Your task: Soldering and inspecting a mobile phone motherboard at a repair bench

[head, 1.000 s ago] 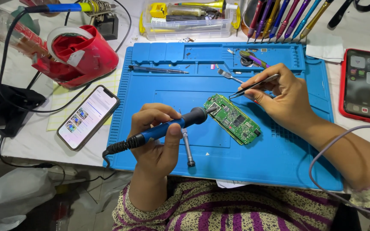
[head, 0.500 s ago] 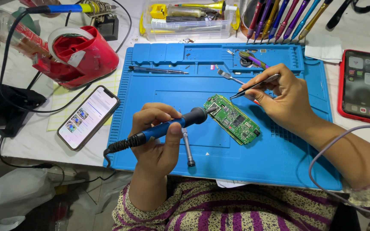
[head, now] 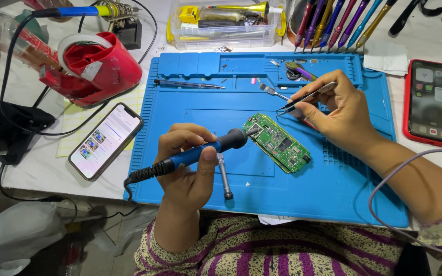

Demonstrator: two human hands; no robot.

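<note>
White surface [head: 42, 168]: blue silicone work mat [head: 180, 107], two smartphones [head: 105, 141] [head: 432, 102], red tape dispenser [head: 95, 69], clear plastic parts box [head: 221, 25].

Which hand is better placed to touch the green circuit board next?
Left. The left hand holds the soldering iron with its tip at the circuit board; the right hand's tweezers sit farther off.

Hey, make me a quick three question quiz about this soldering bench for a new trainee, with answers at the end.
1. Which hand holds the soldering iron?
2. True or false: the green circuit board lies on the blue mat.
3. The right hand holds: A) screwdriver B) tweezers C) tape

Key
1. The left hand, with the iron's tip at the board's near-left edge.
2. True.
3. B.
</note>
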